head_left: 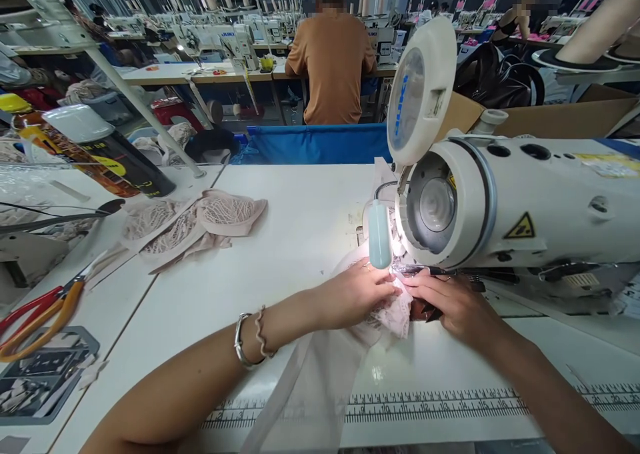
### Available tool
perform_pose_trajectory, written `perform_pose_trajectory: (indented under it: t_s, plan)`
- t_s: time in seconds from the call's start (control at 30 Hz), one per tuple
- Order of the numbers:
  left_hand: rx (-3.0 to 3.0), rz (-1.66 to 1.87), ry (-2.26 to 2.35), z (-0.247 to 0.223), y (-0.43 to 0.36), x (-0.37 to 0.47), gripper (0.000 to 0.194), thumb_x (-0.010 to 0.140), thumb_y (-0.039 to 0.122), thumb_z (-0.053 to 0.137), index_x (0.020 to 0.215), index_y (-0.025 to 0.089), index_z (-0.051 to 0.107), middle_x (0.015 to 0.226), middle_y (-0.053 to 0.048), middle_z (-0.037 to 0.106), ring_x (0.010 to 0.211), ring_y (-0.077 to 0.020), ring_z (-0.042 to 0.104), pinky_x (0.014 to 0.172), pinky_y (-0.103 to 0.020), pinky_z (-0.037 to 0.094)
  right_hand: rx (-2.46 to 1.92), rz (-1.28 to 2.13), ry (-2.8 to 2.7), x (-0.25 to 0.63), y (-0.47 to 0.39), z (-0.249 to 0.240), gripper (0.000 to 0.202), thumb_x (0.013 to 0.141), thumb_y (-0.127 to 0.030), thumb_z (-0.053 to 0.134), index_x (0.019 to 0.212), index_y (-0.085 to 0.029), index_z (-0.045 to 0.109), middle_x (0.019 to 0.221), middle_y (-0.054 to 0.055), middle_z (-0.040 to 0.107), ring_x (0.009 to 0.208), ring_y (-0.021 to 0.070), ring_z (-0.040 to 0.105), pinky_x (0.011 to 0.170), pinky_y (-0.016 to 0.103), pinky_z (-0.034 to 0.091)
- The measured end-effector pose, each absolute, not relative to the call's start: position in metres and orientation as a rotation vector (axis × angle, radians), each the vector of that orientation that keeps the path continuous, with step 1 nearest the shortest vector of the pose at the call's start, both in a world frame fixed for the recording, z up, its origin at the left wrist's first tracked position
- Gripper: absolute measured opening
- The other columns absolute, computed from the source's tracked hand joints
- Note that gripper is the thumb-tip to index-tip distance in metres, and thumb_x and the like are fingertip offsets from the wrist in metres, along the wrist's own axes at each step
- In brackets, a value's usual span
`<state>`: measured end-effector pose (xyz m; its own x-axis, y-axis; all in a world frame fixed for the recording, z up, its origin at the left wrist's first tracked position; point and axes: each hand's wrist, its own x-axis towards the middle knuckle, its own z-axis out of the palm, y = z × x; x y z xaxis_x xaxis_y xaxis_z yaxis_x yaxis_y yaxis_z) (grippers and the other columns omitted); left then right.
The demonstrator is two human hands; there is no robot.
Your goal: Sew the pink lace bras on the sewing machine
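At the left, scissors (70, 305) with red and orange handles lie partly over a grey tray (25, 419), a yellow-capped bottle (64, 149) stands beside a dark bottle (120, 157), and farther off are a blue cloth (320, 145), a seated person (333, 67) in brown, a black bag (487, 81) and a cardboard box (560, 122).

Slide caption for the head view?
Left hand on pale pink lace, right hand at its edge, at a white sewing machine.

Left grip (357, 295) and right grip (454, 302) nearly meet, both palm-down.
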<state>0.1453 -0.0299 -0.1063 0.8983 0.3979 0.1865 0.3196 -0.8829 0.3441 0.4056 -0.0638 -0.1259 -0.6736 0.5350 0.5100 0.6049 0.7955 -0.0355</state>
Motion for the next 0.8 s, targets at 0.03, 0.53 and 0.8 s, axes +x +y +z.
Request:
perform_pose_trajectory:
  t_s: [0.03, 0.53, 0.8]
  plan:
    - [2.744, 0.379, 0.532, -0.106, -0.026, 0.144, 0.020, 0.098, 0.007, 0.046, 0.104, 0.015, 0.064, 0.098, -0.008, 0.064, 0.078, -0.0166, 0.057, 0.078, -0.032, 0.047, -0.874, -0.178, -2.481, 0.406, -0.064, -0.127, 0.067, 0.069, 0.012, 0.033, 0.115, -0.021, 0.068, 0.116, 0.002, 0.077, 0.109, 0.0170, 0.071, 0.092, 0.029, 0.056]
    - [2.903, 0.499, 0.238, -0.101, -0.050, 0.159, 0.014, 0.097, 0.020, 0.062, 0.090, 0.015, 0.072, 0.106, -0.009, 0.073, 0.093, -0.0196, 0.064, 0.086, -0.032, 0.054, -0.957, -0.147, -2.454, 0.407, -0.062, -0.141, 0.061, 0.075, 0.003, 0.037, 0.123, -0.024, 0.064, 0.110, 0.003, 0.079, 0.099, 0.0198, 0.074, 0.082, 0.030, 0.061]
    - [1.945, -0.106, -0.130, -0.070, -0.067, 0.151, 0.027, 0.096, 0.009, 0.052, 0.120, 0.013, 0.064, 0.108, -0.004, 0.075, 0.091, -0.0141, 0.075, 0.078, -0.019, 0.061, -0.941, -0.061, -2.458, 0.404, -0.062, -0.133, 0.066, 0.069, 0.005, 0.036, 0.122, -0.025, 0.064, 0.114, 0.001, 0.077, 0.102, 0.0191, 0.073, 0.087, 0.031, 0.059]
